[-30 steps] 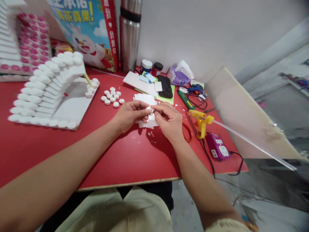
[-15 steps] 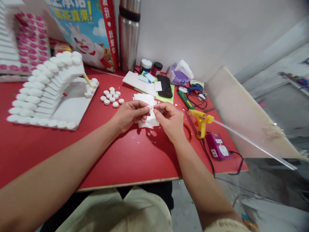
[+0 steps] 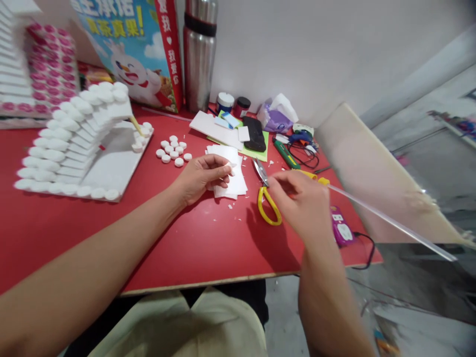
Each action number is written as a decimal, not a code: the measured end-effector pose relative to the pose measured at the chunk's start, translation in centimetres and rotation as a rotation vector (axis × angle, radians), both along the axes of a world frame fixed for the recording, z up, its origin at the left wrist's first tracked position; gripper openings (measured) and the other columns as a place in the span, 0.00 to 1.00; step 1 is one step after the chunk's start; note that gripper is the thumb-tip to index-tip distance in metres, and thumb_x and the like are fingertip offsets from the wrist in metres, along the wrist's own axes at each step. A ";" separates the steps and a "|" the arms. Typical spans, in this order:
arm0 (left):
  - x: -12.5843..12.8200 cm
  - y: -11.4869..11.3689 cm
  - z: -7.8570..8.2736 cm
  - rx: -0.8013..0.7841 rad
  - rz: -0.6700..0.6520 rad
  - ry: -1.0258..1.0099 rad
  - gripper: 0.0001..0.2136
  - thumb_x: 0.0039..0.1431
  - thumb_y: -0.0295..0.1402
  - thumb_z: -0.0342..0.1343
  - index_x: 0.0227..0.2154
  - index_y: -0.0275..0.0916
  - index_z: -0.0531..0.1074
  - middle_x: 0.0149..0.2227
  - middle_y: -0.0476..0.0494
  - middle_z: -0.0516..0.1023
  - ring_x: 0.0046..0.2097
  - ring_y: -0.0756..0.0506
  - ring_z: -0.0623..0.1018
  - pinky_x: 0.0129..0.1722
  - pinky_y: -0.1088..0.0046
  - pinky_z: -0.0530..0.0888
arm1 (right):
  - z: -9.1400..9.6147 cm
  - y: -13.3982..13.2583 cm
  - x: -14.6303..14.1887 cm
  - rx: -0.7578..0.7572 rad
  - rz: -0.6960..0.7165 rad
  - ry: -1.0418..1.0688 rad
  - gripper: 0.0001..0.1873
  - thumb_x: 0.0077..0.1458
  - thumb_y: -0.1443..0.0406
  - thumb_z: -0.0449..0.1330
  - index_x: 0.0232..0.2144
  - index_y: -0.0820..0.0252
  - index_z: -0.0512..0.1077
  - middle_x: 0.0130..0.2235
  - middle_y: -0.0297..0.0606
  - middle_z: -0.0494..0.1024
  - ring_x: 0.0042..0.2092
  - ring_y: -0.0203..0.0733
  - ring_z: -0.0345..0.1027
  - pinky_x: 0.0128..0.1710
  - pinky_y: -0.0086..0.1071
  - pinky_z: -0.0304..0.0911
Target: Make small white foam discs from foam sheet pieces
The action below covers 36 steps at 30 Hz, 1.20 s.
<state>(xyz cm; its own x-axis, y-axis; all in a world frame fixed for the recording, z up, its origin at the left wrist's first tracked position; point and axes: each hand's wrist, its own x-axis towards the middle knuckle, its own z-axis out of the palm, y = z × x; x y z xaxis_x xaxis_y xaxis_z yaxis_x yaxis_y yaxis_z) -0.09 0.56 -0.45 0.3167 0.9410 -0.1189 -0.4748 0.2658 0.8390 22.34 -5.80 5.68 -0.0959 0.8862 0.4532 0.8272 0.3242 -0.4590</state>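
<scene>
Between the thumb and fingers of my left hand (image 3: 208, 177) is a small white piece of paper (image 3: 231, 166), mostly covered by the fingertips. Below it lies a stack of white paper sheets (image 3: 238, 181). My right hand (image 3: 303, 198) is blurred over the table's right side, and its fingers are partly hidden. Just left of its fingertips lie scissors with yellow handles (image 3: 265, 192). Behind that hand, most of a yellow glue gun (image 3: 308, 174) is covered, with its clear glue stick (image 3: 390, 221) sticking out to the right.
White round pieces (image 3: 174, 154) lie in a cluster left of the paper. A white stepped model (image 3: 107, 166) stands farther left. At the back are a steel flask (image 3: 200, 64), small jars (image 3: 225, 102) and a tissue pack (image 3: 277, 116). A purple power socket (image 3: 344, 230) sits near the right edge.
My right hand has left the left hand and moved right, uncovering the scissors and hiding most of the glue gun. My left hand has stayed over the paper, still pinching the white piece.
</scene>
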 end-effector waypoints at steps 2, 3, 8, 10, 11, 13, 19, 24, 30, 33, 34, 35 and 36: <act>0.0 0.0 0.1 -0.003 0.012 0.004 0.19 0.41 0.35 0.79 0.32 0.34 0.77 0.32 0.44 0.84 0.27 0.52 0.77 0.27 0.77 0.75 | 0.3 -2.0 3.0 0.001 -0.182 -0.164 0.10 0.63 0.59 0.61 0.33 0.58 0.77 0.33 0.41 0.81 0.34 0.44 0.73 0.38 0.38 0.64; 0.0 0.0 0.2 -0.009 0.014 0.011 0.19 0.41 0.35 0.79 0.33 0.33 0.77 0.33 0.42 0.84 0.27 0.53 0.77 0.26 0.78 0.74 | 0.2 -2.8 4.5 -0.005 -0.284 -0.244 0.11 0.63 0.58 0.61 0.33 0.58 0.77 0.34 0.44 0.81 0.34 0.47 0.73 0.38 0.40 0.63; 0.0 0.0 0.0 -0.024 0.006 0.008 0.19 0.39 0.32 0.79 0.33 0.34 0.78 0.32 0.43 0.84 0.22 0.56 0.72 0.21 0.80 0.68 | -2.2 -3.4 9.9 -0.098 -0.526 -0.341 0.15 0.62 0.56 0.60 0.38 0.62 0.77 0.39 0.57 0.80 0.43 0.60 0.73 0.41 0.47 0.64; 0.0 0.1 -0.1 -0.020 0.003 0.001 0.19 0.39 0.32 0.80 0.32 0.33 0.78 0.31 0.43 0.84 0.21 0.57 0.70 0.19 0.81 0.65 | -3.2 -2.1 10.8 -0.158 -0.462 -0.264 0.15 0.60 0.54 0.60 0.35 0.61 0.76 0.37 0.54 0.80 0.40 0.56 0.73 0.40 0.45 0.64; 0.0 0.1 -0.1 -0.018 0.003 0.001 0.19 0.38 0.32 0.80 0.31 0.33 0.78 0.30 0.43 0.84 0.20 0.57 0.70 0.18 0.82 0.64 | -3.6 -1.3 11.0 -0.192 -0.450 -0.207 0.16 0.59 0.52 0.61 0.32 0.59 0.75 0.34 0.50 0.79 0.37 0.53 0.72 0.38 0.43 0.64; 0.0 0.0 0.0 -0.016 0.005 0.000 0.18 0.38 0.32 0.80 0.30 0.32 0.78 0.30 0.43 0.84 0.20 0.57 0.69 0.17 0.82 0.62 | -4.5 0.3 11.3 -0.259 -0.490 -0.108 0.18 0.53 0.49 0.64 0.26 0.58 0.73 0.27 0.43 0.76 0.31 0.47 0.69 0.33 0.40 0.61; 0.2 -0.1 0.2 0.030 -0.005 0.013 0.16 0.41 0.33 0.78 0.30 0.32 0.79 0.30 0.41 0.84 0.20 0.57 0.69 0.16 0.82 0.62 | -5.3 2.4 10.4 -0.293 -0.578 0.345 0.19 0.49 0.52 0.69 0.31 0.63 0.79 0.25 0.39 0.78 0.26 0.42 0.68 0.26 0.35 0.62; 0.3 -0.2 0.0 0.048 0.004 0.063 0.15 0.42 0.33 0.77 0.31 0.33 0.80 0.30 0.43 0.83 0.21 0.56 0.71 0.18 0.80 0.66 | -2.7 0.0 6.9 -0.166 -0.429 0.497 0.13 0.52 0.56 0.69 0.29 0.61 0.80 0.27 0.39 0.81 0.28 0.42 0.74 0.29 0.34 0.70; 0.3 -0.2 -0.2 0.057 0.025 0.162 0.16 0.43 0.35 0.77 0.33 0.35 0.80 0.28 0.45 0.82 0.23 0.54 0.73 0.21 0.78 0.69 | 0.2 -3.1 1.9 -0.346 -0.111 0.500 0.17 0.59 0.53 0.66 0.27 0.60 0.80 0.31 0.41 0.83 0.36 0.45 0.77 0.38 0.35 0.72; 0.3 -0.3 0.0 0.053 0.019 0.191 0.16 0.42 0.35 0.77 0.32 0.35 0.80 0.23 0.48 0.78 0.22 0.53 0.72 0.21 0.78 0.67 | 0.4 -3.3 0.6 -0.420 -0.017 0.433 0.20 0.63 0.54 0.62 0.24 0.59 0.76 0.29 0.38 0.80 0.34 0.42 0.74 0.38 0.34 0.68; 0.3 -0.3 0.0 0.057 0.017 0.198 0.15 0.42 0.35 0.77 0.31 0.35 0.79 0.21 0.49 0.77 0.21 0.53 0.72 0.21 0.78 0.67 | 0.3 -3.3 0.5 -0.431 -0.004 0.413 0.20 0.64 0.54 0.62 0.24 0.59 0.75 0.29 0.37 0.79 0.34 0.42 0.73 0.38 0.34 0.67; 0.3 -0.3 0.1 0.061 0.014 0.203 0.15 0.43 0.35 0.76 0.31 0.35 0.79 0.20 0.50 0.76 0.21 0.53 0.72 0.21 0.79 0.67 | 0.2 -3.3 0.4 -0.438 0.002 0.393 0.20 0.64 0.55 0.61 0.23 0.58 0.74 0.29 0.37 0.78 0.34 0.41 0.72 0.39 0.34 0.66; 0.3 -0.4 0.1 0.064 0.009 0.207 0.14 0.43 0.34 0.76 0.31 0.35 0.79 0.20 0.51 0.75 0.21 0.53 0.72 0.21 0.79 0.67 | 0.1 -3.3 0.4 -0.441 0.001 0.378 0.20 0.65 0.55 0.61 0.23 0.58 0.74 0.29 0.36 0.78 0.34 0.41 0.72 0.39 0.34 0.65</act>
